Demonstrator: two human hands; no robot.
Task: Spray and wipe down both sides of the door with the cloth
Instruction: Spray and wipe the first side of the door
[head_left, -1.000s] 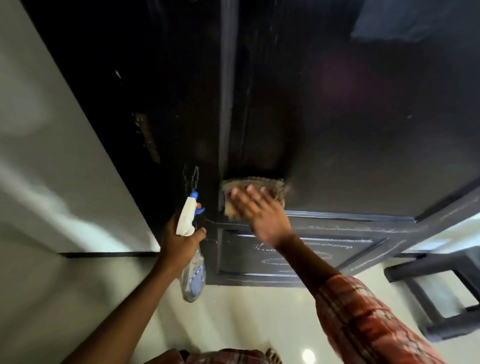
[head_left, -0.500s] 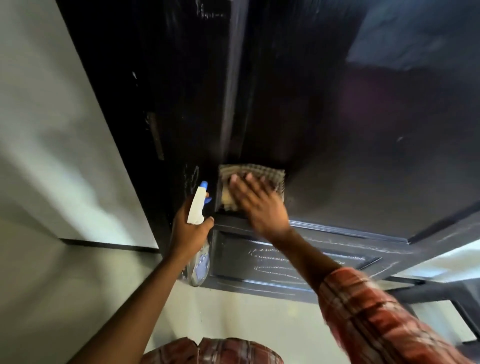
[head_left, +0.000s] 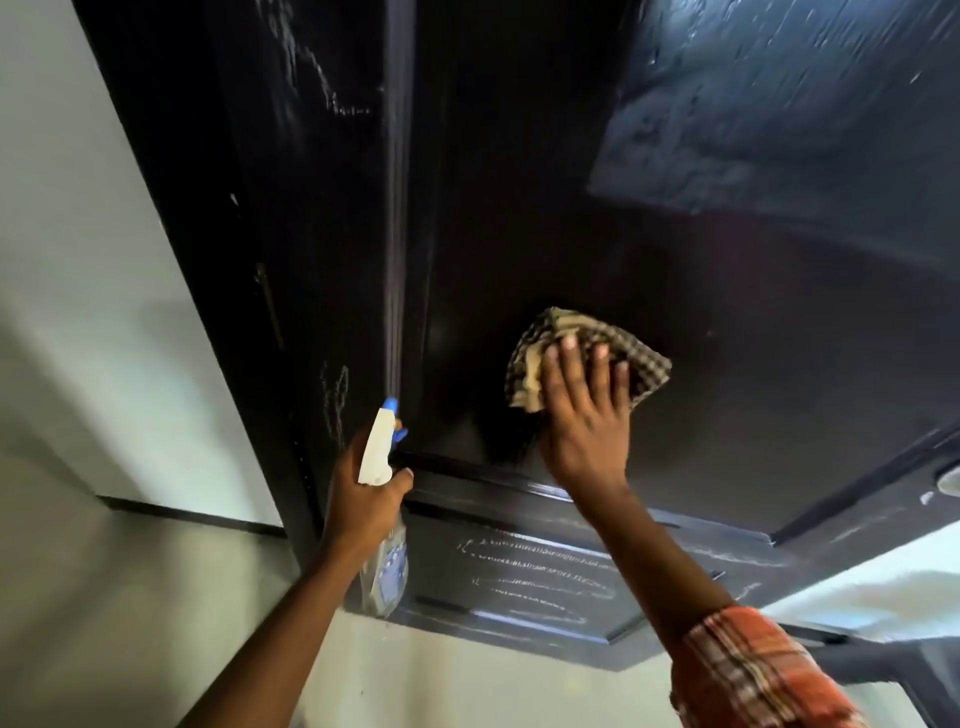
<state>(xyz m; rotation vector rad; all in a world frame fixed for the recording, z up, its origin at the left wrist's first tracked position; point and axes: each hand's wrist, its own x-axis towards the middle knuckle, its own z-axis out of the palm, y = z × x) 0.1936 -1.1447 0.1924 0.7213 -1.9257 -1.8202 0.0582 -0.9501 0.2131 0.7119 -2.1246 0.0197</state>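
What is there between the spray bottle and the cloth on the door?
In the head view, only bare dark door panel lies between the spray bottle and the cloth; nothing else sits there.

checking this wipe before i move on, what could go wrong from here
The cloth is bunched under the right hand, so bare fingertips may smear the door. The chalky marks on the lower panel could get skipped. The spray bottle in the left hand sits close enough to knock the door.

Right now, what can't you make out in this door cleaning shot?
- Other side of the door: hidden by the door itself.
- Cloth centre: covered by the right hand.
- Spray bottle label: blurred, and its neck is hidden by the left hand.
- Door top: cut off by the frame edge.
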